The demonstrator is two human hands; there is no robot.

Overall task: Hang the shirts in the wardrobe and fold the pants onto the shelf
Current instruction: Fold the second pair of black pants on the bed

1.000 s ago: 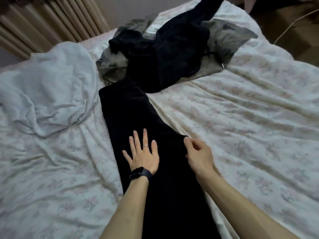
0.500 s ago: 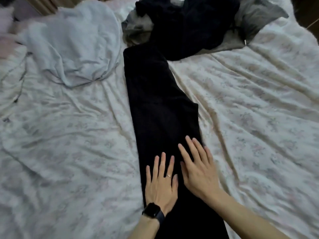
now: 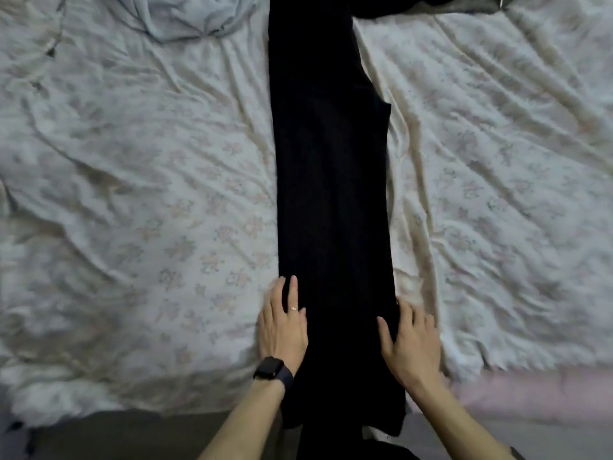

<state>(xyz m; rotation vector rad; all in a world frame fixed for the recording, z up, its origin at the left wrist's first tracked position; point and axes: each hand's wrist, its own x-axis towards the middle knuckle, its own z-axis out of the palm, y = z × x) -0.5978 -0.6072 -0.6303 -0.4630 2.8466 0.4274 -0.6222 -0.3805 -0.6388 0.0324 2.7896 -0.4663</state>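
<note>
Resting flat at lower centre of the frame, your left hand (image 3: 282, 328) and right hand (image 3: 413, 346) touch opposite edges of the black pants (image 3: 331, 161), fingers straight.

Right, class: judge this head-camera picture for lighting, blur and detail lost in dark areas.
Head view: dim light; bedsheet bluish at left, warmer at right, its floral print smeared by blur; black pants nearly textureless; left hand and right hand sharper.

The black pants (image 3: 331, 161) run past the top edge, their far end unseen, beside a cropped pale garment (image 3: 185, 18).
</note>
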